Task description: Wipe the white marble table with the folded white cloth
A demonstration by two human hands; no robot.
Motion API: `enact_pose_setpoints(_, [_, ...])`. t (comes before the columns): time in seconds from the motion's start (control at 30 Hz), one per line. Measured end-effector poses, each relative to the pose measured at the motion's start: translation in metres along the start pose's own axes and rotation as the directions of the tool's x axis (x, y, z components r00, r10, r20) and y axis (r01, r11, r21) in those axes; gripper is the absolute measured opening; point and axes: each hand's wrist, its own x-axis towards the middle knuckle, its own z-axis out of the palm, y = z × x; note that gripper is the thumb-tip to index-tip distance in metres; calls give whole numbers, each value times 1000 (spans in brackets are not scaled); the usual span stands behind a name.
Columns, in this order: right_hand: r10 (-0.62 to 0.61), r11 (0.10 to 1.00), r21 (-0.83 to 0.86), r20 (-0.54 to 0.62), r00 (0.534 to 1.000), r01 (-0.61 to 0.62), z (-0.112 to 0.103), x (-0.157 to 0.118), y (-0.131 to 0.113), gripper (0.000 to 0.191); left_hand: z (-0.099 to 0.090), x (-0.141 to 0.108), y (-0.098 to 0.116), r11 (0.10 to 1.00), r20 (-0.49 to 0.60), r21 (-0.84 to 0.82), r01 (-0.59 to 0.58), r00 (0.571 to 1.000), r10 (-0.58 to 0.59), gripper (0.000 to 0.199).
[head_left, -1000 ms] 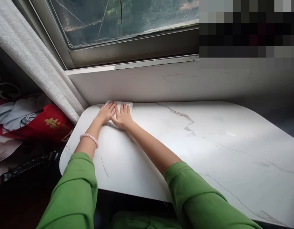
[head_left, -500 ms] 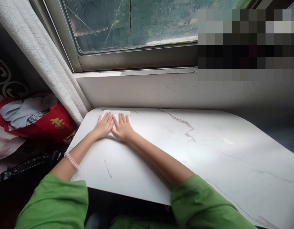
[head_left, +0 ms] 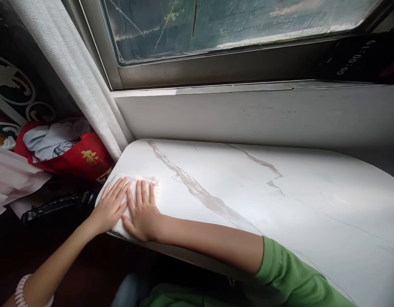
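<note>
A white cloth (head_left: 153, 183) lies flat on the near left corner of the white marble-patterned table (head_left: 197, 170). My left hand (head_left: 110, 207) presses on its left part with fingers stretched out. Beside it, my right hand (head_left: 144, 213) lies flat on the same cloth, fingers spread, and the two hands touch or nearly touch. Both palms hide much of the cloth. Its lower edge reaches the table's front edge. A pink coiled band (head_left: 22, 292) is around my left wrist.
Left of the table stands a red bag (head_left: 75, 160) with light clothes (head_left: 53, 138) in it. A pale curtain (head_left: 78, 72) hangs by the window frame (head_left: 216, 64). A low wall (head_left: 199, 115) borders the table's back. A dark device (head_left: 359, 59) with digits shows at upper right.
Both hands have slid the cloth from the back left of the table toward me and left, to the front corner. The view has shifted slightly, and a grey-brown vein now shows.
</note>
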Motion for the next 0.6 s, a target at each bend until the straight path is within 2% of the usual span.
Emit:
enact_pose_setpoints(0.13, [70,997,-30,-106,992,-74,5,32,20,76,0,48,-17,998,43,-33,53,998,-51,53])
enact_pose_setpoints(0.27, [136,985,-80,-165,977,-151,-2,83,63,74,4,121,-36,987,56,-78,142,989,-138,52])
enact_pose_setpoints(0.4, [235,961,-109,-160,959,-253,-16,127,107,73,11,187,-51,980,8,-118,161,987,-161,51])
enact_pose_setpoints(0.5, [295,939,-128,-174,939,-319,-22,145,125,71,16,218,-59,985,-27,-105,139,989,-143,50])
enact_pose_setpoints(0.6, [312,930,-137,-191,931,-340,-23,154,132,70,20,232,-66,989,-41,-90,115,992,-119,50])
